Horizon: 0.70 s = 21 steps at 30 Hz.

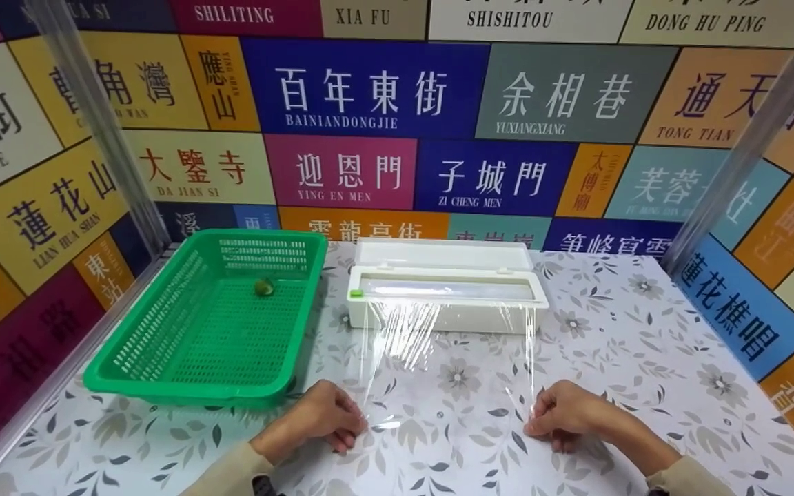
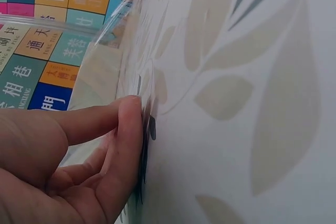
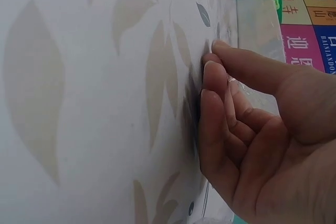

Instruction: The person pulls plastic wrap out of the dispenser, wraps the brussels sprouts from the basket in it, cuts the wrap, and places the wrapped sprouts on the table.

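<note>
A clear sheet of plastic wrap (image 1: 438, 372) stretches from a white wrap dispenser box (image 1: 442, 317) toward me over the flowered tablecloth. My left hand (image 1: 331, 418) pinches the sheet's near left corner between thumb and finger. At the near right corner my right hand (image 1: 566, 415) pinches the other end of the same edge. Both hands are low, close to the tablecloth. Behind the box its lid (image 1: 444, 253) stands open, and the roll (image 1: 449, 288) shows inside. A small green slider (image 1: 355, 294) sits at the box's left end.
Left of the box stands a green plastic basket (image 1: 207, 391) with perforated walls. One small round greenish-brown fruit (image 1: 263, 286) lies in it. The flowered tablecloth (image 1: 635, 358) covers the table. Walls with coloured name tiles (image 1: 362, 89) and clear corner posts enclose the back and sides.
</note>
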### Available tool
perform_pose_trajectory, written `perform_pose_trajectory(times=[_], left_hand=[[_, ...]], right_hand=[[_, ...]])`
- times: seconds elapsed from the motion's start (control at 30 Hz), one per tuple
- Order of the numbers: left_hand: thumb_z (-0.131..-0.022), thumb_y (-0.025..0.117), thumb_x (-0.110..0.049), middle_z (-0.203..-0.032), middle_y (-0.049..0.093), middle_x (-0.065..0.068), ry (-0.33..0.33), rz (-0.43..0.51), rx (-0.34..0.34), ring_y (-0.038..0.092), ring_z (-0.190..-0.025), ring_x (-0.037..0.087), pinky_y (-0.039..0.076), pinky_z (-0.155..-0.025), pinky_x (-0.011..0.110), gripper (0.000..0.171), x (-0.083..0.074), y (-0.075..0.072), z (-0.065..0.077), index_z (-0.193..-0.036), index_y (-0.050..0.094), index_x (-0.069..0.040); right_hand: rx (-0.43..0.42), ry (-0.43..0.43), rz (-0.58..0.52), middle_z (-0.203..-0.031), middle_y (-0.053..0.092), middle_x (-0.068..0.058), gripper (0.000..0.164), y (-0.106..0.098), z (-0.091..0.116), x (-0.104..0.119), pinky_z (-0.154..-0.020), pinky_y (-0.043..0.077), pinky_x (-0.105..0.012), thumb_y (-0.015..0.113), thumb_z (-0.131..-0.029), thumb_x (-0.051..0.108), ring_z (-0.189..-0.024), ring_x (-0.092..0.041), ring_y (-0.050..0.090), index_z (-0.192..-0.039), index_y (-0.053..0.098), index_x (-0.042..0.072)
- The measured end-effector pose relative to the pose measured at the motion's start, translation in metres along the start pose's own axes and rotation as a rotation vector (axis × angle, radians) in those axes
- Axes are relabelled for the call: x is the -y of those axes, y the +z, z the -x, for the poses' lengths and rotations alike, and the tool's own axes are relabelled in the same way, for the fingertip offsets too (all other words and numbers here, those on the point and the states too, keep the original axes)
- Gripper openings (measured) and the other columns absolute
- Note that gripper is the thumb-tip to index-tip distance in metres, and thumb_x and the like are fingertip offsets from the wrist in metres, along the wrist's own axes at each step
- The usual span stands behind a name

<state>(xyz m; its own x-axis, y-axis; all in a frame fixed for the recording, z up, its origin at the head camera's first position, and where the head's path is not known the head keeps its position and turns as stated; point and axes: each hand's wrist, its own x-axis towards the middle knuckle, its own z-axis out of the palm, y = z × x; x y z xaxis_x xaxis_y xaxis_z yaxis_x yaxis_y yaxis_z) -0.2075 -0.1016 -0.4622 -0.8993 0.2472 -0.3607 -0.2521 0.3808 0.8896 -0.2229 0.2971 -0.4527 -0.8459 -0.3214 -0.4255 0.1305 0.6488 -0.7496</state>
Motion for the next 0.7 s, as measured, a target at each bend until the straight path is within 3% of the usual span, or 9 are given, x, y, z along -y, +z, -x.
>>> perform_pose_trajectory(times=[0.33, 0.7], left_hand=[[-0.084, 0.073, 0.003, -0.063, 0.07, 0.008, -0.002, -0.052, -0.015, 0.061, -0.046, 0.009, 0.059, -0.049, 0.027, 0.005, -0.0001, 0.0005, 0.002, -0.082, 0.069, 0.004], [-0.086, 0.071, 0.003, -0.064, 0.07, 0.007, 0.033, -0.025, 0.013, 0.063, -0.048, 0.009, 0.059, -0.05, 0.028, 0.004, 0.0028, -0.0017, 0.0028, -0.082, 0.071, 0.006]], right_hand=[[-0.023, -0.051, 0.064, -0.052, 0.059, 0.006, 0.027, -0.0002, 0.0024, -0.0001, -0.044, 0.048, -0.019, 0.083, -0.081, 0.022, -0.043, -0.004, 0.056, -0.071, 0.064, 0.006], [-0.014, -0.046, 0.082, -0.056, 0.061, 0.005, 0.026, 0.0005, 0.0021, 0.0012, -0.044, 0.048, -0.018, 0.082, -0.082, 0.021, -0.045, -0.004, 0.055, -0.071, 0.063, 0.006]])
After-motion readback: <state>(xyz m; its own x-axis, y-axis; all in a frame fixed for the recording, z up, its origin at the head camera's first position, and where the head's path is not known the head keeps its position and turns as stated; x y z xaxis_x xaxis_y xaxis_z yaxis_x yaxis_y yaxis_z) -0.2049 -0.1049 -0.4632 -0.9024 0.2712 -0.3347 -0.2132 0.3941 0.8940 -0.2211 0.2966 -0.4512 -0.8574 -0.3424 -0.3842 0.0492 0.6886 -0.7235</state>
